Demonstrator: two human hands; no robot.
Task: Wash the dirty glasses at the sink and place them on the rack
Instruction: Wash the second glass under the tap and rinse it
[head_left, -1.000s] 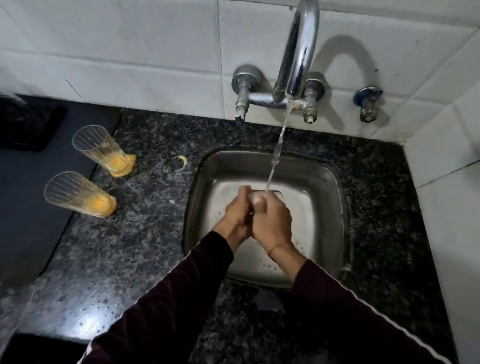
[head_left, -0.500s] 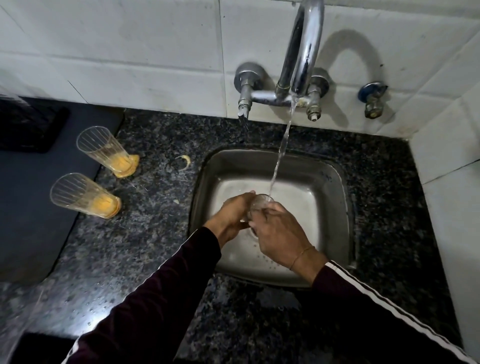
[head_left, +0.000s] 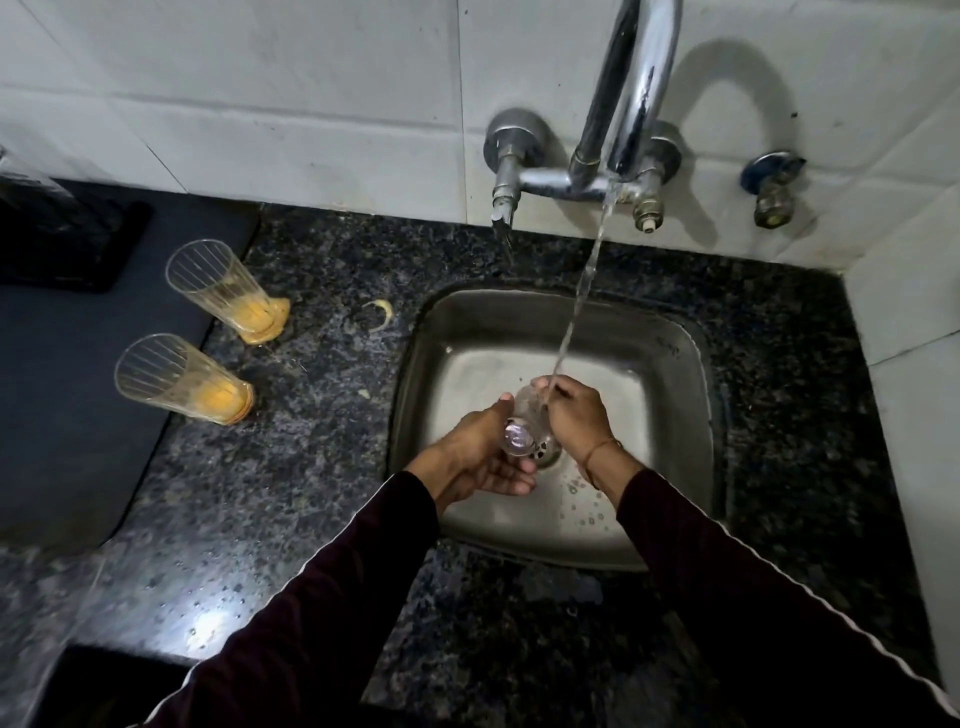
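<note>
Both the left hand (head_left: 483, 447) and right hand (head_left: 574, 415) grasp 1 glass (head_left: 522, 423) over the sink (head_left: 670, 364), tilted so tap water (head_left: 582, 291) rinses it, while 2 dirty glasses (head_left: 182, 376) wait on the counter (head_left: 322, 415).

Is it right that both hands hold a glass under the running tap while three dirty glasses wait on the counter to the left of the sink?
Not quite: the head view shows two dirty glasses on the counter, not three. The rest holds: both hands hold a glass under the running tap.
</note>
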